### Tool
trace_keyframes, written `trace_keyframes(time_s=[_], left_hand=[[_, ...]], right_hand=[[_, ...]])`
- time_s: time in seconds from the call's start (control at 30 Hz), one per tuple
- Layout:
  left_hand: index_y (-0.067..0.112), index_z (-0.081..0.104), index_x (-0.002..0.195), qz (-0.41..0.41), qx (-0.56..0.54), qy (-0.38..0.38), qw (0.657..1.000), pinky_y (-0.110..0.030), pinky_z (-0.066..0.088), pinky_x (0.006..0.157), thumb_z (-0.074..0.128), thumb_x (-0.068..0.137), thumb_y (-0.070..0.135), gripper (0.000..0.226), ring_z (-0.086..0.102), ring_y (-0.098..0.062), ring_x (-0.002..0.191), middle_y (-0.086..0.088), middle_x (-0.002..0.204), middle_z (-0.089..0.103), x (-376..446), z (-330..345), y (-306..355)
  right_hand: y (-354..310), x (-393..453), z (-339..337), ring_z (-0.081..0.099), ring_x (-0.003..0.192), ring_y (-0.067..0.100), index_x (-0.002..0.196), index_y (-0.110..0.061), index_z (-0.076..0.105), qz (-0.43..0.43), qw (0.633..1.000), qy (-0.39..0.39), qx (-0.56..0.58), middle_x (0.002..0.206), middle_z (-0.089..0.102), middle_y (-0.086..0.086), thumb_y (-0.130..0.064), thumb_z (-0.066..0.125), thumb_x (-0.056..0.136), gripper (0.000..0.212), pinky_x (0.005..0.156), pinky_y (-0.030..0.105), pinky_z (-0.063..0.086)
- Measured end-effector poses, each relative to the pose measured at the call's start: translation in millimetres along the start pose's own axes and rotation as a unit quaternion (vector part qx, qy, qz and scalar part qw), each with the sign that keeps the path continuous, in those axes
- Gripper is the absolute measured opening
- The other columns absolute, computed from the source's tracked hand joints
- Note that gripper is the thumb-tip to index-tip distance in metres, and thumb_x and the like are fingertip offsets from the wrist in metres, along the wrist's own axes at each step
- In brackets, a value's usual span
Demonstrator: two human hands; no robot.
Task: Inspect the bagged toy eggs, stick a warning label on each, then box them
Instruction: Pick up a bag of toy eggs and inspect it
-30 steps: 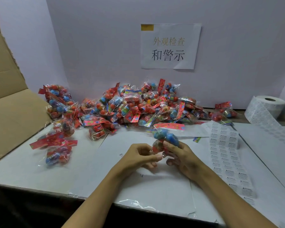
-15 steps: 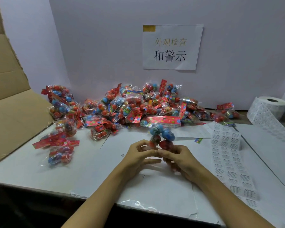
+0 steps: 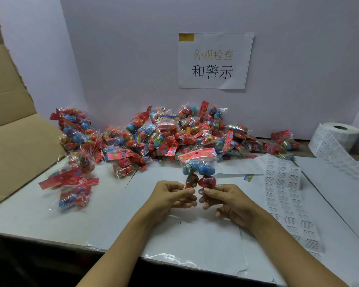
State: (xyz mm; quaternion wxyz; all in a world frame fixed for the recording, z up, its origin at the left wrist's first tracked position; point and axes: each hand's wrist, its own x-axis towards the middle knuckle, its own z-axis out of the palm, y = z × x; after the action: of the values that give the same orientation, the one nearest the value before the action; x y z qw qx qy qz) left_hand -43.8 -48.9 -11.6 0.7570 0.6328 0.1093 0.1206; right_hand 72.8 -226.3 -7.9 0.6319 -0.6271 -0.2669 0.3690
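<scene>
While both hands are working over the white bench (image 3: pixel 50 220), they're holding one bag of toy eggs (image 3: pixel 197 172) upright between them, just above the bench surface near the middle. The left hand (image 3: pixel 170 198) is pinching the bag's lower left corner with thumb and curled fingers (image 3: pixel 190 191), and the right hand (image 3: pixel 226 200) is doing the same on the lower right, so both sets of fingers are closed tight on the plastic. Inside the bag I'm seeing two blue eggs on top and two red ones below, with a pink header card (image 3: pixel 197 155) pointing up and away from the person.

Behind it, a big pile of bagged eggs (image 3: pixel 174 133) is sitting against the back wall, with a few more bags lying loose toward the left. A strip of warning labels (image 3: pixel 284 195) is running down the right side of the bench, coming off a label roll (image 3: pixel 338 137) at the far right. A cardboard box (image 3: pixel 10 131) is standing open on the left, and a paper sign (image 3: pixel 214 61) is hanging on the wall.
</scene>
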Motion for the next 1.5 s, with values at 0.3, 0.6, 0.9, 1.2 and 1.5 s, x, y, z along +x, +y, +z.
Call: trace_keyframes(time_s=[0.3,0.6,0.9,1.2,1.5], left_hand=[[0.006,0.081,0.076,0.051,-0.037,0.046,0.997,-0.025,0.060,0.064,0.084,0.069,0.020,0.015,0.076,-0.030,0.070,-0.024,0.079,0.075,4,-13,2],[0.011,0.080,0.077,0.086,-0.102,0.059,0.989,-0.025,0.060,0.070,0.080,0.078,0.015,0.004,0.077,-0.029,0.078,-0.018,0.082,0.076,5,-21,0],[0.008,0.078,0.082,0.058,-0.018,-0.058,0.996,-0.035,0.060,0.083,0.082,0.076,0.011,0.008,0.075,-0.034,0.094,-0.023,0.092,0.075,1,-4,-9],[-0.002,0.066,0.114,0.000,-0.048,-0.017,0.999,-0.053,0.061,0.085,0.088,0.076,0.036,0.058,0.072,-0.038,0.096,-0.021,0.105,0.072,10,2,-3],[0.010,0.064,0.081,-0.041,0.000,-0.035,0.999,-0.043,0.057,0.079,0.084,0.082,0.023,0.024,0.071,-0.024,0.092,-0.017,0.095,0.071,23,5,8]], right_hand=[[-8,-3,-22,0.072,0.069,0.014,0.086,-0.013,0.082,-0.018,0.997,0.070,0.017,0.087,0.076,0.012,-0.033,0.074,0.083,0.021,0.046,0.019,0.045],[-2,3,-50,0.076,0.081,0.017,0.112,-0.003,0.071,-0.056,0.975,0.171,0.130,0.086,0.076,0.005,-0.018,0.058,0.098,0.024,0.058,0.029,0.057],[0,8,-12,0.074,0.095,0.031,0.104,-0.017,0.079,-0.044,0.994,0.072,0.063,0.104,0.076,0.017,-0.072,0.066,0.078,0.063,0.074,0.042,0.061],[-2,3,2,0.074,0.077,0.029,0.091,-0.017,0.078,-0.072,0.994,0.083,-0.015,0.094,0.077,0.016,-0.034,0.084,0.075,0.025,0.060,0.031,0.057],[-14,12,-1,0.074,0.085,0.021,0.093,-0.021,0.081,0.000,0.998,0.047,-0.048,0.098,0.078,0.010,-0.048,0.084,0.066,0.038,0.069,0.028,0.058]])
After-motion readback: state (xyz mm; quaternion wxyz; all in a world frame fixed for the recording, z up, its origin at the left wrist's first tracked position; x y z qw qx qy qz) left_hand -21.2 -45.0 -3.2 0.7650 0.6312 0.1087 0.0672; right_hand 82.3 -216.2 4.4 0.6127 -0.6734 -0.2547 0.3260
